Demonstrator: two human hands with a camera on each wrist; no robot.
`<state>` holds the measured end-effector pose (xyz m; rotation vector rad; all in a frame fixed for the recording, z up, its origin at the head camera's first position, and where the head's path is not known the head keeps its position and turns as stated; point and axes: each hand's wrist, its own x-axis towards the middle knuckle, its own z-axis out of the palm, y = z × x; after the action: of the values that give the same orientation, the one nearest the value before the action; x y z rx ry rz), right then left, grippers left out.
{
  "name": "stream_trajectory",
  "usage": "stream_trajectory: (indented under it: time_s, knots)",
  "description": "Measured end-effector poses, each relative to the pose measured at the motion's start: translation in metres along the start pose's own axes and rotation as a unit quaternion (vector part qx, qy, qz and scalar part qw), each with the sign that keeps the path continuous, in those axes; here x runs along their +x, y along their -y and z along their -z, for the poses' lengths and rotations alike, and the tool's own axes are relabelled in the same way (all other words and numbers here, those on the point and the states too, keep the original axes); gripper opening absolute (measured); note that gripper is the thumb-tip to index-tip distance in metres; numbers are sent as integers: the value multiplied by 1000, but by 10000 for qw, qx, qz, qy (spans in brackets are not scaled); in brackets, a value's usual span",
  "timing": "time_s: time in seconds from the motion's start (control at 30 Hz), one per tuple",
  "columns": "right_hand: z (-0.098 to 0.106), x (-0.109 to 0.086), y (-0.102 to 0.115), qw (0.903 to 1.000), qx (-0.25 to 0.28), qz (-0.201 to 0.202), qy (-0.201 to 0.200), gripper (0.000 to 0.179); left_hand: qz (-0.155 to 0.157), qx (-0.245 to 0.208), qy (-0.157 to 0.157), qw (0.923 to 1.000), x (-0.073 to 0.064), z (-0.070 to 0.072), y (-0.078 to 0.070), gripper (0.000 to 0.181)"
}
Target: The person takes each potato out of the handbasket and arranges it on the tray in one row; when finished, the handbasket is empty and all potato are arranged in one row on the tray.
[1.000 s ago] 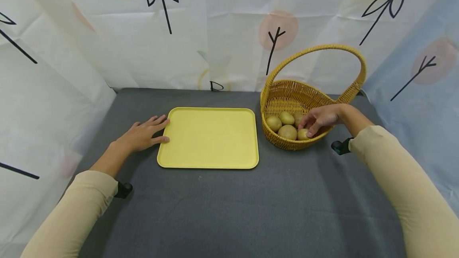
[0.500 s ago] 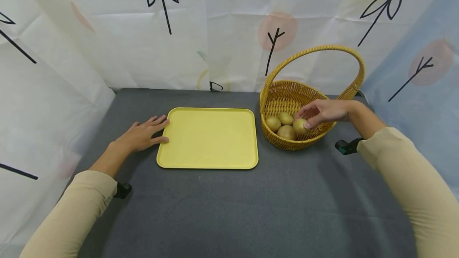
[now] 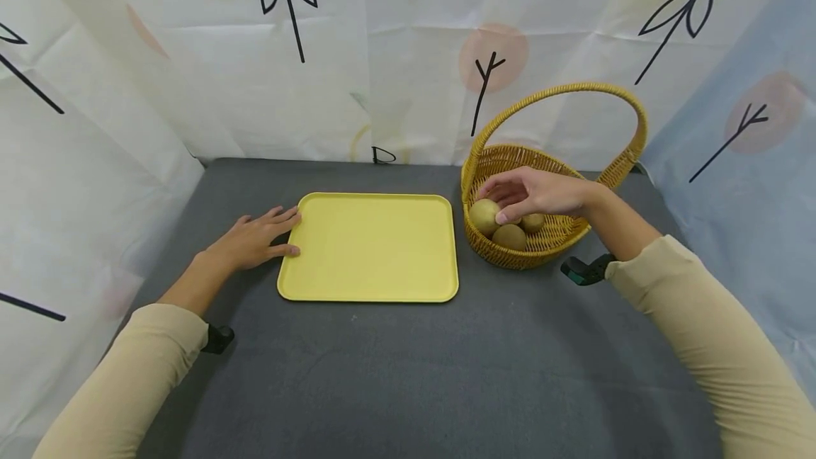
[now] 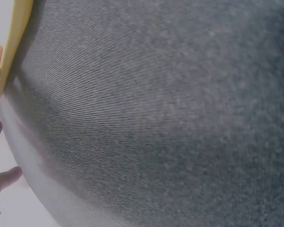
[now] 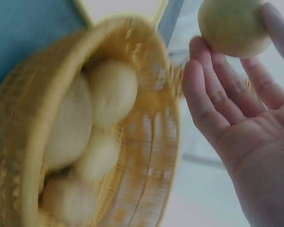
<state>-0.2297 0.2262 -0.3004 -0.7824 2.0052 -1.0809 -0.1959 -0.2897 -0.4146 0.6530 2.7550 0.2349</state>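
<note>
Between the thumb and fingertips of my right hand (image 3: 538, 193) is a yellowish, rounded potato (image 3: 484, 216). In the right wrist view this potato (image 5: 234, 26) is lifted above the rim of the wicker basket (image 3: 503, 259). Several more potatoes (image 3: 509, 237) lie in the bottom of the basket, partly hidden by my hand in the head view. My left hand (image 3: 255, 238) is spread flat, its fingertips touching the left edge of the yellow tray (image 3: 370, 246). Only a few left fingers (image 4: 4, 177) show in the left wrist view, beside the tray's edge.
A tall arched handle (image 3: 574, 87) rises over the basket, which stands to the right of the tray. Both rest on a grey cloth-covered table (image 3: 408, 374). Printed white curtains (image 3: 408, 76) hang behind and at both sides.
My right hand has raised the potato from the basket's right side and carried it left, towards the tray. My left hand has stayed at the tray's edge.
</note>
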Motion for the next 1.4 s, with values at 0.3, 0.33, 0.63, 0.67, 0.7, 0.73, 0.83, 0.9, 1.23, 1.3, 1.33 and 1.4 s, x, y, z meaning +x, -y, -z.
stream_trajectory:
  time_s: [0.3, 0.33, 0.63, 0.67, 0.7, 0.73, 0.83, 0.9, 1.23, 1.3, 1.33, 1.4]
  knots:
    - [-42, 49, 13, 9982, 351, 485, 22, 52, 7, -286, 132, 9995, 3, 3, 2, 83]
    - [-48, 56, 14, 9979, 387, 523, 2, 51, -3, -328, 135, 9994, 3, 3, 2, 84]
    - [-107, 118, 3, 9924, 302, 1112, -427, 50, -51, -235, 163, 9996, 4, 9, -3, 85]
    - [-113, 125, 2, 9917, 290, 1157, -484, 52, -27, -235, 191, 9995, 4, 10, -4, 84]
    - [-119, 132, 0, 9910, 260, 1204, -531, 54, -15, -239, 205, 9995, 4, 10, -4, 84]
    - [-125, 138, 0, 9904, 251, 1244, -554, 56, 2, -245, 222, 9995, 4, 10, -5, 84]
    - [-141, 157, -1, 9893, 165, 1306, -624, 61, 45, -240, 243, 9994, 3, 10, -5, 84]
    - [-151, 169, 1, 9899, 86, 1267, -636, 63, 61, -223, 248, 9994, 4, 10, -5, 84]
    - [-192, 212, 15, 9895, -154, 1158, -852, 59, 60, -156, 231, 9996, 6, 7, -1, 84]
    - [-198, 217, 15, 9893, -158, 1154, -878, 58, 50, -158, 217, 9996, 5, 7, -1, 85]
    - [-201, 219, 15, 9892, -156, 1152, -888, 57, 50, -171, 215, 9996, 5, 7, 0, 84]
    - [-205, 222, 15, 9892, -138, 1139, -914, 56, 48, -199, 208, 9996, 5, 7, -1, 85]
